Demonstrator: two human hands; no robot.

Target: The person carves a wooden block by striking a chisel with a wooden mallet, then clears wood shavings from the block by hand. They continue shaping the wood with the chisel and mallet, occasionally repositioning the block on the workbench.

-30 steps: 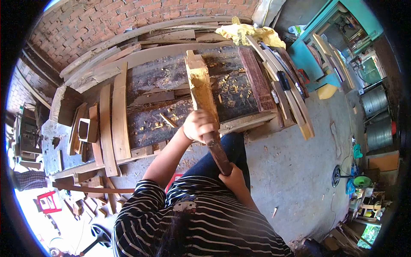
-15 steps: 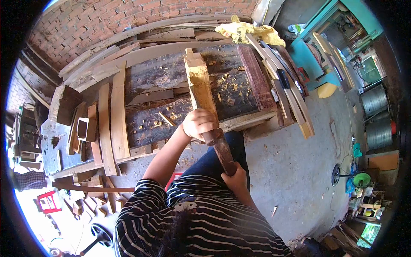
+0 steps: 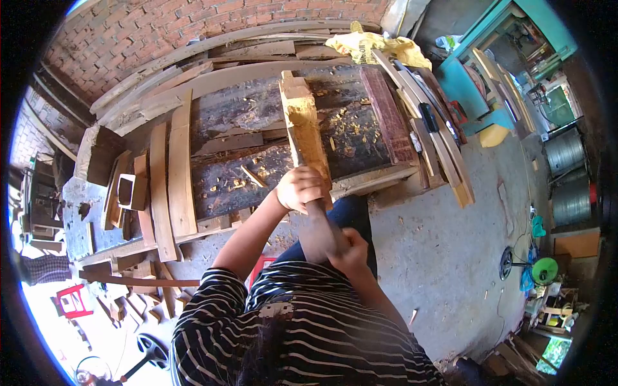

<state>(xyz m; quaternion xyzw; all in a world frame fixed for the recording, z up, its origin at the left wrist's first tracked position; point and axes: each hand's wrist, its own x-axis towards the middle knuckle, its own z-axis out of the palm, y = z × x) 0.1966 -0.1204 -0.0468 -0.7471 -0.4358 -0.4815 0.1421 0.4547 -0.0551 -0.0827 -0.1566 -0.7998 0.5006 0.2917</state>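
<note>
My left hand (image 3: 301,188) is wrapped around a chisel (image 3: 315,208), its handle end sticking out toward me. The chisel's blade end meets the roughly cut face of a pale wooden beam (image 3: 304,125), which lies across the bench pointing away from me. In my closed right hand (image 3: 351,251) is a dark wooden mallet (image 3: 317,239), smeared by motion, close below the chisel's handle. Yellow wood chips (image 3: 347,132) lie on both sides of the beam.
A reddish-purple plank (image 3: 388,116) and a stack of long strips (image 3: 444,138) lie to the right. Several boards (image 3: 182,164) and a hollow rectangular wooden piece (image 3: 132,192) are at the left. Behind are a yellow sack (image 3: 380,50) and a brick wall (image 3: 193,26).
The mallet has swung from the chisel's handle end down and to the left, and my right hand has turned with it. My left hand keeps its grip near the beam.
</note>
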